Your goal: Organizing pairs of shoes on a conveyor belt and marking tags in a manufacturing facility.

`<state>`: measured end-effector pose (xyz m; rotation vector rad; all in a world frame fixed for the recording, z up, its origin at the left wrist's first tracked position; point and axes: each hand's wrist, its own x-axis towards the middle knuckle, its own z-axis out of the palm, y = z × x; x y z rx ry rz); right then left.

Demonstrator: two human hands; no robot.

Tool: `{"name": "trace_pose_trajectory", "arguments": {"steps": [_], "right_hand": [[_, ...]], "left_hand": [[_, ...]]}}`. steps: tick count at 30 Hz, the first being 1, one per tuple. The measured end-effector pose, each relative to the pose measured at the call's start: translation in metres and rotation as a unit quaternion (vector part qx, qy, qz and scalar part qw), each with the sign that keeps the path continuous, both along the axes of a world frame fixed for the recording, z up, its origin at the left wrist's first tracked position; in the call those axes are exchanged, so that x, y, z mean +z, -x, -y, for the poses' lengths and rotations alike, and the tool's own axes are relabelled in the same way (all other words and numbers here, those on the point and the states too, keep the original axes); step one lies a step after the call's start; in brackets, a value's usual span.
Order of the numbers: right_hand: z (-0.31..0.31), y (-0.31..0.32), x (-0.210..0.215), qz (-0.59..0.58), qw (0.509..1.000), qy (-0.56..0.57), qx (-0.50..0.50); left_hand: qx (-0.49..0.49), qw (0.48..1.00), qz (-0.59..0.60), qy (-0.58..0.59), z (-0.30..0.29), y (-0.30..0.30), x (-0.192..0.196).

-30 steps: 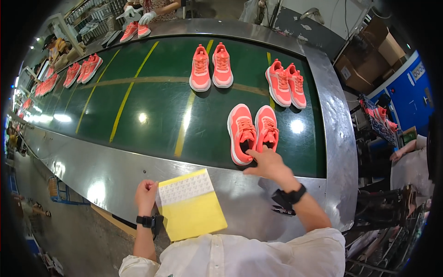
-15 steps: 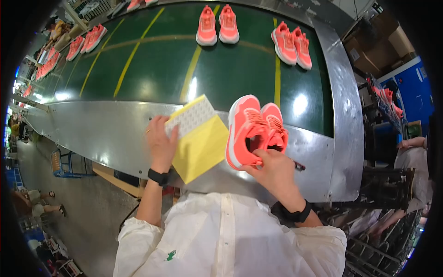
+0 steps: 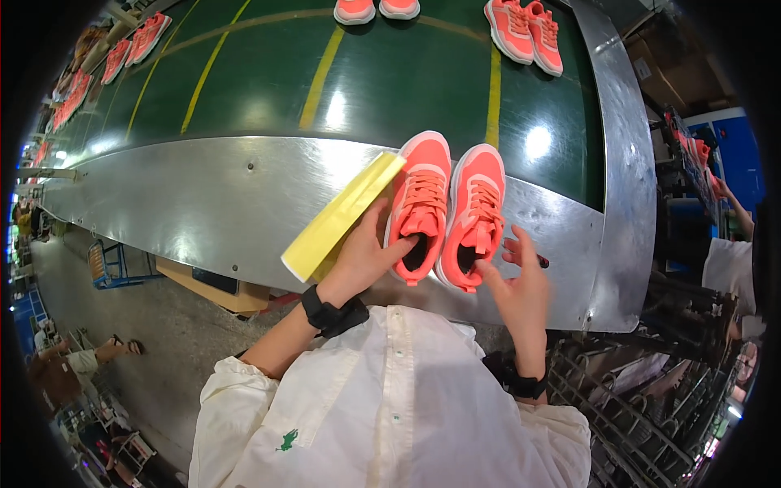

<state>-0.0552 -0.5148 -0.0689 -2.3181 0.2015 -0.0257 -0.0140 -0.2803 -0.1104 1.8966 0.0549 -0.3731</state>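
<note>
Two coral-pink sneakers stand side by side before me, toes pointing away. The left sneaker [image 3: 425, 191] has my left hand [image 3: 358, 259] at its side, thumb over the collar and fingers along the outer wall. A yellow sheet [image 3: 338, 215] stands tilted behind that hand; whether the fingers also grip it is hidden. My right hand [image 3: 521, 286] is at the heel of the right sneaker [image 3: 480, 199], fingers apart, thumb close to the collar. Just beyond its fingers a dark pen-like object [image 3: 543, 262] shows one end.
The sneakers stand on a metal ledge [image 3: 203, 179] along a green conveyor belt [image 3: 252, 89] with yellow lines. More coral pairs [image 3: 525, 32] sit on the belt. To the right are a wire rack [image 3: 618, 390] and another person's arm [image 3: 736, 207]. A blue chair [image 3: 114, 264] stands left.
My left hand has moved right from the yellow sheet's edge to the left sneaker, and the sheet has tipped up. My right hand has released the left sneaker and shifted right. The sneakers now stand straighter.
</note>
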Motion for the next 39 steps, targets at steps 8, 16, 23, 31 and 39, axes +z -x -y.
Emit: {"name": "trace_pose_trajectory", "arguments": {"steps": [8,16,23,31,39], "right_hand": [[-0.009,0.008,-0.035,-0.036,0.930,-0.365,-0.023],[-0.012,0.026,-0.033,-0.020,0.956,-0.293,-0.004],[-0.014,0.038,-0.039,-0.002,0.977,-0.211,-0.014],[-0.014,0.031,-0.036,0.039,0.976,-0.214,0.008],[0.044,-0.001,-0.057,-0.052,0.973,-0.211,-0.072]], "left_hand": [[-0.062,0.995,0.072,0.019,0.003,-0.002,0.001],[-0.088,0.978,0.161,-0.100,-0.002,0.024,0.012],[-0.092,0.966,0.209,-0.118,-0.006,0.028,0.010],[-0.085,0.962,0.228,-0.120,-0.005,0.023,0.007],[-0.038,0.997,0.039,-0.057,0.006,-0.003,-0.001]]}}
